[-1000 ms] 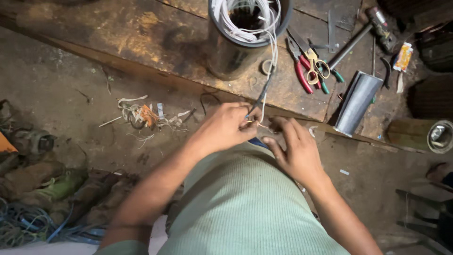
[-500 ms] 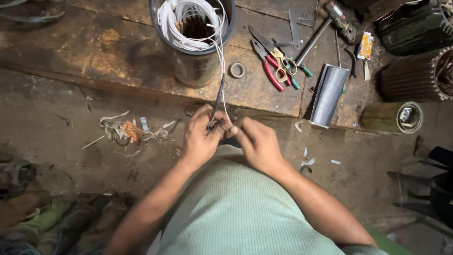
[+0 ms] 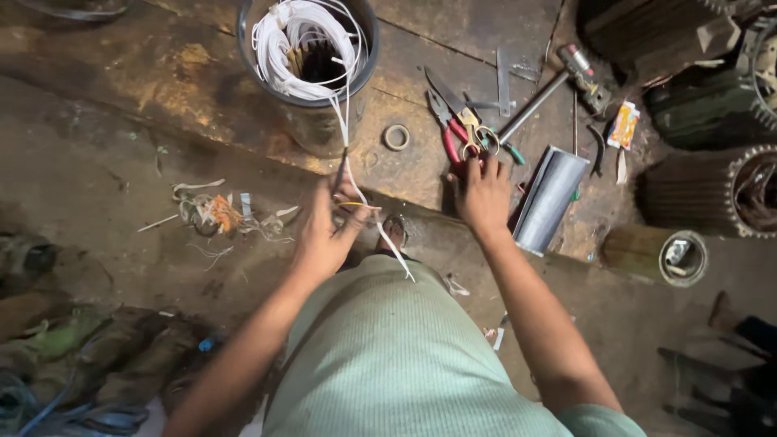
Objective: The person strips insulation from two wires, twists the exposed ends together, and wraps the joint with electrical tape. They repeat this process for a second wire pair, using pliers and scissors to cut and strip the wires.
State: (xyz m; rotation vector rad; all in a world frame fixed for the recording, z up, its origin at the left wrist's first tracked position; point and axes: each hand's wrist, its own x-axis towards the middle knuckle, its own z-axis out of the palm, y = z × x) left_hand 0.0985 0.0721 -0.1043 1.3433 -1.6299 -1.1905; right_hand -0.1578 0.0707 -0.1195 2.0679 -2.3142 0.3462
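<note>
Now, left hand point(image 3: 328, 235) fingers pinched on white sleeving point(image 3: 350, 174); right hand point(image 3: 483, 194) fingers spread over pliers point(image 3: 447, 133).

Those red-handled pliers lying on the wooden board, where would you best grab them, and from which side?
Probably by the two red handles, from the near side: the red-handled pliers lie flat on the wooden board with handles toward the person and jaws pointing away. The right hand already rests at the handle ends.
</note>
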